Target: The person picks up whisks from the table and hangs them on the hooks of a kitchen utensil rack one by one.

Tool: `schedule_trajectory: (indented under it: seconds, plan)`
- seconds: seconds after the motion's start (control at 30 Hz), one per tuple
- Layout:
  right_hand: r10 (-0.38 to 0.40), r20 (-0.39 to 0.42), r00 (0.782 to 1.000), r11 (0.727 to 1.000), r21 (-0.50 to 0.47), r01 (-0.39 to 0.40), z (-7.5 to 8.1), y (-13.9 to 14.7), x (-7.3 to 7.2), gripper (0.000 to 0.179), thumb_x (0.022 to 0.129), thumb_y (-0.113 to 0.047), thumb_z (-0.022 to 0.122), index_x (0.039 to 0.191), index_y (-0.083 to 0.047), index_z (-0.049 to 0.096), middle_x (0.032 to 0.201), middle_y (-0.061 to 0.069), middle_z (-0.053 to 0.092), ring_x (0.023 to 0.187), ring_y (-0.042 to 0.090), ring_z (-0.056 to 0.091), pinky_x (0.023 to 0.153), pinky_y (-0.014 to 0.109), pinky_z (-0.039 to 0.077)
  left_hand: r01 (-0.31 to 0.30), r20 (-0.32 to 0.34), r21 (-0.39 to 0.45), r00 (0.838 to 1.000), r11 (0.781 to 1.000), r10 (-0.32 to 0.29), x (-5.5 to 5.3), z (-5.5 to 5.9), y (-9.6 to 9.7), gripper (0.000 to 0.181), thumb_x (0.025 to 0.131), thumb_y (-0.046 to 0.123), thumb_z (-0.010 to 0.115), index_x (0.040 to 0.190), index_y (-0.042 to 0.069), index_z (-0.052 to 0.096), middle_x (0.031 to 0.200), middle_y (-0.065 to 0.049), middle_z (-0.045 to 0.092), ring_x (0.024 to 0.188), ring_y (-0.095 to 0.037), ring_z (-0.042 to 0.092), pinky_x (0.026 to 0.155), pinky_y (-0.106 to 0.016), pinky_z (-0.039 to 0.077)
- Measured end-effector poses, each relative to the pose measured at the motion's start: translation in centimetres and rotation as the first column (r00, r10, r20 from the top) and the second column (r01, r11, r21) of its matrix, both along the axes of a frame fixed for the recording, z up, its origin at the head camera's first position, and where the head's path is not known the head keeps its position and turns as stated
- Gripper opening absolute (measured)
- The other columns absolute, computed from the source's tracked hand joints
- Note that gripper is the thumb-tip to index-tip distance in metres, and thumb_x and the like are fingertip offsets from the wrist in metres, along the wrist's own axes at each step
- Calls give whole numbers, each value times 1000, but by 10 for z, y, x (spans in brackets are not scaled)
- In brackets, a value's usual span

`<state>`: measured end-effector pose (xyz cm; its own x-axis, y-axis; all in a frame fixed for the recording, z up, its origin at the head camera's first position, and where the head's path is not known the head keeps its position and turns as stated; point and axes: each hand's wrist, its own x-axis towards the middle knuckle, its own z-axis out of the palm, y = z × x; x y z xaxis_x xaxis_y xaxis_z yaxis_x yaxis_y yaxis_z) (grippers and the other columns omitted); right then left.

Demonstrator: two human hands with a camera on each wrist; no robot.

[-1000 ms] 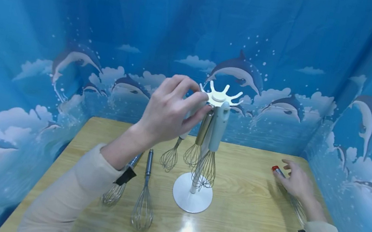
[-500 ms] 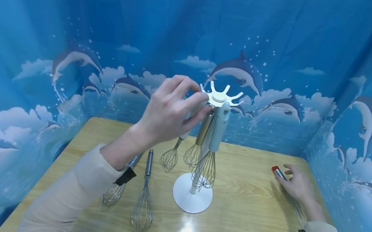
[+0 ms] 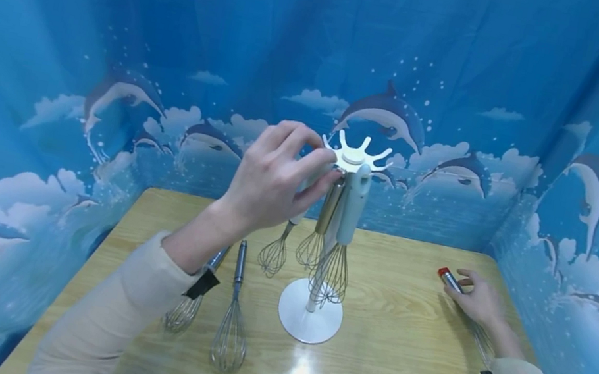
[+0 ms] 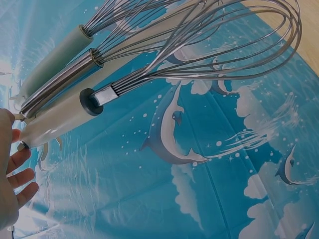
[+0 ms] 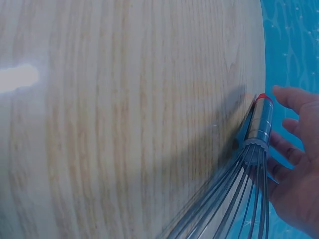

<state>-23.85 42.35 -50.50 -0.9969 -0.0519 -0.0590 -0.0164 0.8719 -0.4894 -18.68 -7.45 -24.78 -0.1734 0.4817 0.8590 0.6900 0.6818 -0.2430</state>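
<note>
Standing at centre in the head view, the whisk stand (image 3: 353, 156) has the left hand (image 3: 278, 173) at its top, grip unclear. Left wrist: its fingers (image 4: 21, 178) meet a cream-handled whisk (image 4: 57, 121). Right wrist: the right hand (image 5: 299, 159), wide, lies right of the red-tipped whisk (image 5: 260, 122).

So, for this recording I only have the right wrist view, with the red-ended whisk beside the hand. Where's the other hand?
Observer: In the head view, the left hand is raised at the top of a white stand.
Operator: What is nearest its fingers?
Observer: The left wrist view shows the handle end of a cream-handled whisk right at them.
Operator: Besides the whisk I can see, are any others lying down?
Observer: Yes, in the head view two more whisks lie on the table, to the left of the stand.
</note>
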Motion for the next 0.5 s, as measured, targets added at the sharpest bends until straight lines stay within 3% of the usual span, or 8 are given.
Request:
schedule_trajectory:
  seconds: [0.5]
  plan:
    - [-19,4,1000,999,-47,20,-5,1,-1,69,104,-32,66,148,15,43,136,42,59,121,57,60,93,62,55,9,1,7,1000,1000,-9,0,0,0,18,100,29,70,102,11,73,101,-12,69,102,-32,63,85,-45,56]
